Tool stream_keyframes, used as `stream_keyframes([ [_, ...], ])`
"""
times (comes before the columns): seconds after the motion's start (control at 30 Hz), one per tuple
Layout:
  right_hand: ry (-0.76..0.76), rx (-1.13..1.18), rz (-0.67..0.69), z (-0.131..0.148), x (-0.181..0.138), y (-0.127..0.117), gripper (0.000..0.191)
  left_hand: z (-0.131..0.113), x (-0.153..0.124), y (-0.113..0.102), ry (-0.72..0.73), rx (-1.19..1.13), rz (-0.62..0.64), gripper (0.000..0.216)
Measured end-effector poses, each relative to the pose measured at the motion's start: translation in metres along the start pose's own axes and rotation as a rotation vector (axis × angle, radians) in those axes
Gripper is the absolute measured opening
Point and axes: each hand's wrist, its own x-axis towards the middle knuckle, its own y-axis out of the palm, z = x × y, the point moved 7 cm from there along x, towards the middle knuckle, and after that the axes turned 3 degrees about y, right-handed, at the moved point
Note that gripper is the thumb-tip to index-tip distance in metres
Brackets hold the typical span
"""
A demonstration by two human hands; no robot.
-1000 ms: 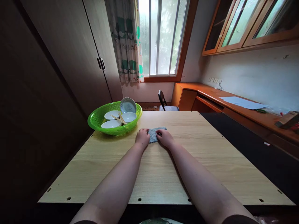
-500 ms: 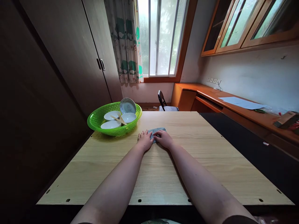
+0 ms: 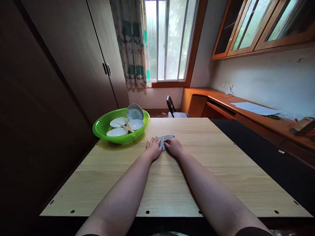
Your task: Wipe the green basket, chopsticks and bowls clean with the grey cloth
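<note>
A blue-grey textured cloth (image 3: 163,140) lies flat near the middle of the wooden table. My left hand (image 3: 154,148) rests palm down over its left part, fingers spread forward. On the right part of the cloth is my right hand (image 3: 173,146), its fingers curled and closed on the fabric; the fingertips are partly hidden. Left of my hands stands a green plastic basket (image 3: 98,133) holding several white bowls (image 3: 117,132), with one patterned bowl (image 3: 135,112) tilted up at the back. Wooden chopsticks (image 3: 126,127) lie across the bowls.
The pale table (image 3: 103,183) has small holes along its edges. Beyond it stands a folding chair (image 3: 172,108). A dark wardrobe (image 3: 73,59) is at the left, and a long desk (image 3: 221,95) with paper sheets (image 3: 256,108) runs along the right wall.
My right hand has shifted slightly away from my left thumb, and more of the cloth shows between the hands. The left hand stays flat; the basket has not moved.
</note>
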Motion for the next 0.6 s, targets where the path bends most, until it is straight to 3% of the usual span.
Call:
stream_keyframes([
  [0.13,0.376,-0.220,-0.154,-0.031,-0.002,-0.022,0.036,-0.002,-0.002,0.005,0.016,0.042,0.066,0.063],
  [0.2,0.469,-0.245,-0.149,-0.041,-0.002,-0.025,0.039,-0.003,-0.003,0.006,0.020,0.055,0.084,0.066],
  [0.3,0.460,-0.193,-0.139,-0.045,0.000,-0.022,0.039,-0.004,-0.004,0.006,0.023,0.056,0.086,0.068],
  [0.4,0.334,-0.093,-0.164,-0.041,0.005,-0.016,0.037,-0.003,-0.004,0.006,0.018,0.030,0.051,0.067],
  [0.6,0.340,-0.088,-0.340,-0.056,0.005,-0.016,0.030,-0.003,-0.002,0.007,0.014,-0.031,-0.023,0.065],
])
